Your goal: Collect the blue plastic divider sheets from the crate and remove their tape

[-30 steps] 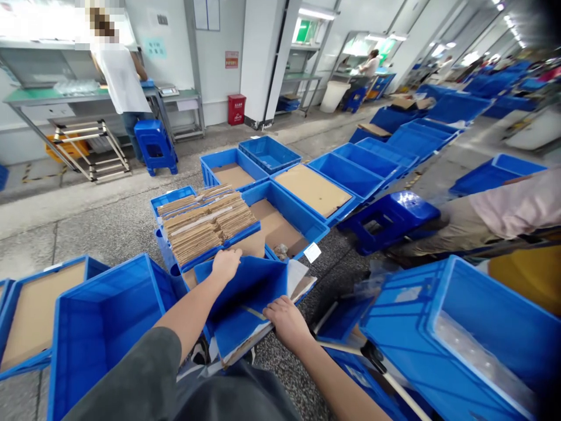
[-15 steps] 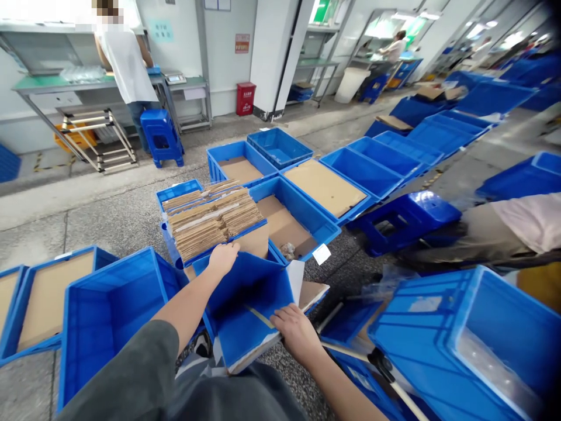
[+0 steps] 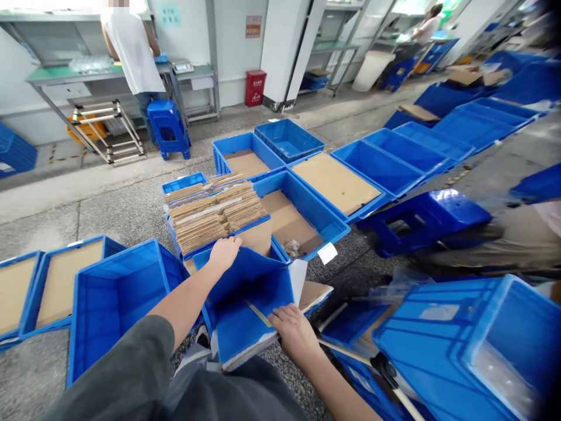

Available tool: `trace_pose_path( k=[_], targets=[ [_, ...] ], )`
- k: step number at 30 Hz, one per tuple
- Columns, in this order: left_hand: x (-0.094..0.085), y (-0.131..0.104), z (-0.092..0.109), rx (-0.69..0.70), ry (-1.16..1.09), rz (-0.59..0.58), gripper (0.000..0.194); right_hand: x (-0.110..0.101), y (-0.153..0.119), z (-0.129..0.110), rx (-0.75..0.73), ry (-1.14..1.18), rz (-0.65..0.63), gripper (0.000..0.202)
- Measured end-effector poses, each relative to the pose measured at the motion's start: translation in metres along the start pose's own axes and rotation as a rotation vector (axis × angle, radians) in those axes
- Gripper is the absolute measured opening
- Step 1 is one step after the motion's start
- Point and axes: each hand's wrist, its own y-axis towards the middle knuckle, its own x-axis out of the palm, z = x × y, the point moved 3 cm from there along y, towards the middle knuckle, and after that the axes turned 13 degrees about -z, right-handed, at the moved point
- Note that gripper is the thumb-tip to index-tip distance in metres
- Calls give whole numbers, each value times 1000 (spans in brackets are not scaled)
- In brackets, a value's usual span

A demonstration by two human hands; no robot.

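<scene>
A blue box with white outer edges (image 3: pixel 245 342) is tilted in front of my body, its dark inside facing up. My left hand (image 3: pixel 225 252) is closed on its far upper edge. At the near right edge, my right hand (image 3: pixel 291 327) grips the rim, fingers over the inside. A thin pale strip (image 3: pixel 258 313) lies inside the box. Just beyond my left hand stands a crate packed with upright brown cardboard sheets (image 3: pixel 214 216). A blue crate with a cardboard bottom (image 3: pixel 291 222) is to its right, with a small clear plastic bundle (image 3: pixel 291 248) in it.
An open blue crate (image 3: pixel 127 298) stands at left. Cardboard-covered crates (image 3: pixel 65 286) lie further left. A blue stool (image 3: pixel 429 219) and a person's leg (image 3: pixel 504 242) are at right, above a large tilted crate (image 3: pixel 438 339). A person in white (image 3: pixel 134 52) stands at a far bench.
The view has turned slightly, so the far benches and crates at right sit further right. Both hands keep their hold on the box, which has hardly moved.
</scene>
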Motion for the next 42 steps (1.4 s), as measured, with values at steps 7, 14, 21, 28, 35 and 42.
trace_pose_path(
  k=[7, 14, 21, 28, 35, 42],
  targets=[
    [-6, -36, 79, 30, 6, 143, 31, -17, 12, -1, -14, -63, -20, 23],
    [-1, -24, 153, 115, -16, 182, 40, -48, 23, 65, -14, -162, -84, 18],
    [1, 6, 170, 222, -31, 106, 22, -44, 23, 96, -24, -163, -167, 19],
    [-3, 40, 159, 319, -22, 25, 16, -30, 12, 94, -36, -129, -163, 22],
    [-7, 61, 141, 259, -13, -54, 23, -22, 10, 97, -61, -107, -178, 14],
    [-12, 80, 61, -22, -33, -29, 32, -15, -17, 96, -5, -69, -199, 33]
  ],
)
